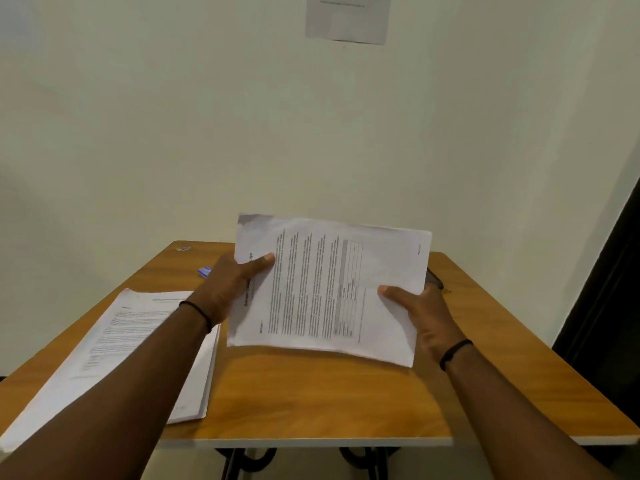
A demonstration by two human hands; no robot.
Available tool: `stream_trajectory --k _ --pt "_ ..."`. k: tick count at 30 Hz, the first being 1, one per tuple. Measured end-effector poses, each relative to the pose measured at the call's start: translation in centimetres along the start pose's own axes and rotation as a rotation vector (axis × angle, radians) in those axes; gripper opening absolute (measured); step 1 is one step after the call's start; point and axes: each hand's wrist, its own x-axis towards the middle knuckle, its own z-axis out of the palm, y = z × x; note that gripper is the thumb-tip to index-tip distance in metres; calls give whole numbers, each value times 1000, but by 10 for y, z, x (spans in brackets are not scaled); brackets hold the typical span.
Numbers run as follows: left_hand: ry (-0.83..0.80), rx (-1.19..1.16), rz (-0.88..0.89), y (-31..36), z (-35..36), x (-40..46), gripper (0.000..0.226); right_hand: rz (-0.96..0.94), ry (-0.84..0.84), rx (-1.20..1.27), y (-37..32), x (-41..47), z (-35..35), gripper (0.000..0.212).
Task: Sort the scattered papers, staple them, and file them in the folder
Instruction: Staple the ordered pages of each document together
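You are looking at white sheets [329, 292] lined with grey-black print at 12 o'clock, an orange-brown wood-grain table [311, 400], a black wristband [453, 353] at 3 o'clock, a blue-and-white object [204, 271] at 10 o'clock.

Held sheets [329, 292] print blurred; wall notice [348, 17] cut off by top edge.

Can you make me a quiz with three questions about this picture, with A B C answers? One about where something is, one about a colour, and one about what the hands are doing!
1. Where is the other paper pile?
A. person's left
B. on the wall
C. on the floor

2. What colour is the table?
A. blue
B. brown
C. black

3. The held papers are held by:
A. no hand
B. one hand
C. both hands

Answers:
1 A, it lies under the left forearm.
2 B, the top looks like brown wood.
3 C, left hand and right hand each have a grip on a side.
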Motion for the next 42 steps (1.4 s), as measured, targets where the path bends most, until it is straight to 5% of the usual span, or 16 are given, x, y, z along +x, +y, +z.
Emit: stream_trajectory --k 5,11,19,21,25,28,32,37,42 --pt "94 -12 161 -3 23 -7 29 -119 42 -99 -11 -3 -4 21" --pt "183 -33 -15 -61 39 -29 23 49 175 68 43 -18 -9 27" --pt "-60 35 -152 -47 27 -22 22 41 156 -17 42 2 -25 34" --pt "-103 62 -210 -51 24 -19 19 95 192 -201 48 9 -31 42" --pt "-152 168 -310 -65 25 -18 14 110 315 -1007 73 3 -27 68" --pt "-218 204 -394 -66 24 -9 22 -115 333 -1376 79 -4 -17 44" --pt "-264 250 -431 -58 20 5 12 -320 25 -1087 72 -14 23 7" --pt "-270 355 -506 -58 17 27 11 -592 -395 -1136 68 -38 83 42" --pt "-317 453 -617 -61 0 44 6 -810 -394 -1392 83 -34 119 41"
